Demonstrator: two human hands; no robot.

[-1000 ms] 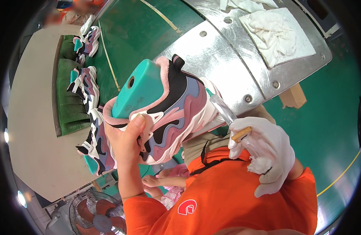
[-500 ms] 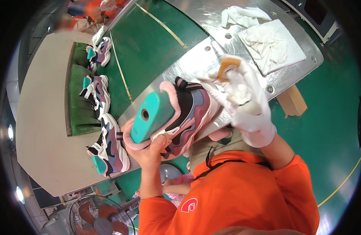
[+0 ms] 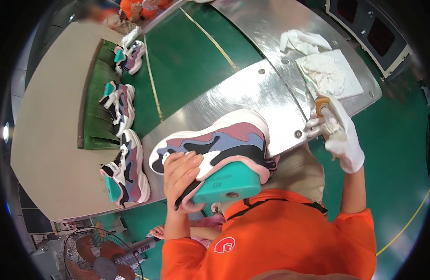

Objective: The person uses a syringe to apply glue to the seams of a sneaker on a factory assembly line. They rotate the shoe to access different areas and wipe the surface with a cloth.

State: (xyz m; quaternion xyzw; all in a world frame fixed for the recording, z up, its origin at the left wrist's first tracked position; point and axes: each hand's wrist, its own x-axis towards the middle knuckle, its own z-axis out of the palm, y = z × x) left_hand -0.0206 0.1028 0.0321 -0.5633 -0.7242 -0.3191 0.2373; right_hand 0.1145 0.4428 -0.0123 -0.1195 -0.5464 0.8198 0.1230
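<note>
While your left hand (image 3: 181, 173) clamps 1 shoe (image 3: 238, 140), centre frame, steady it; right hand (image 3: 340, 135), frame right: closed round 1 tool (image 3: 312, 90).

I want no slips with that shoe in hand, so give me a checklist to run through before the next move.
1. Shoe gripped: ok; the left hand has its fingers against its side.
2. Teal block in the shoe: ok; it sits in the opening.
3. Tool in the right hand: ok; its tip points away from the shoe.
4. Both hands gloved: not ok; the right is gloved, the left bare.
5. Tool tip free of the cloth: cannot tell; they lie close in this view.
</note>
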